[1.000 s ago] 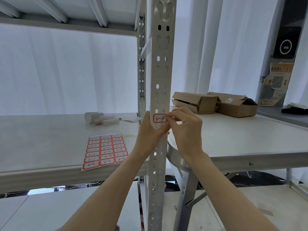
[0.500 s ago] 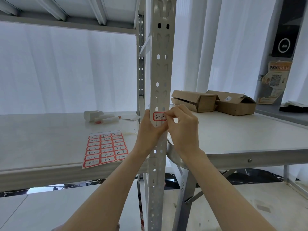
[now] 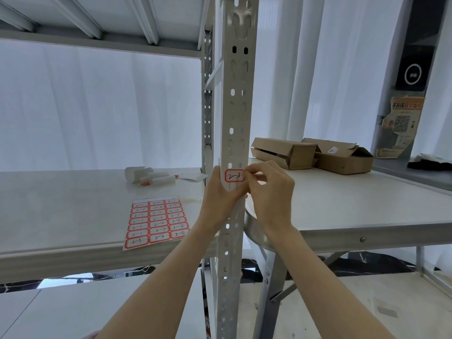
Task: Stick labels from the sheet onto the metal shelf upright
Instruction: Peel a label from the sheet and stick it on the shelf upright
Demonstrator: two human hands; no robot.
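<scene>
The grey perforated metal shelf upright (image 3: pixel 236 106) runs top to bottom through the middle of the view. A red-bordered label (image 3: pixel 234 175) marked 2-3 lies on its front face at shelf height. My left hand (image 3: pixel 220 194) wraps the upright from the left, just under the label, thumb beside it. My right hand (image 3: pixel 269 192) pinches the label's right edge with curled fingers at the upright's right corner. The label sheet (image 3: pixel 157 221), with several red-bordered labels, lies flat near the front edge of the shelf board (image 3: pixel 61 211) to the left.
White rolls and orange-tipped pens (image 3: pixel 149 176) lie at the back of the shelf. A table (image 3: pixel 354 204) to the right carries two open cardboard boxes (image 3: pixel 313 155). An upper shelf (image 3: pixel 97 20) spans overhead. White curtains hang behind.
Both hands stay at the label on the upright; the right fingers have shifted slightly along its right edge. The view has dipped a little.
</scene>
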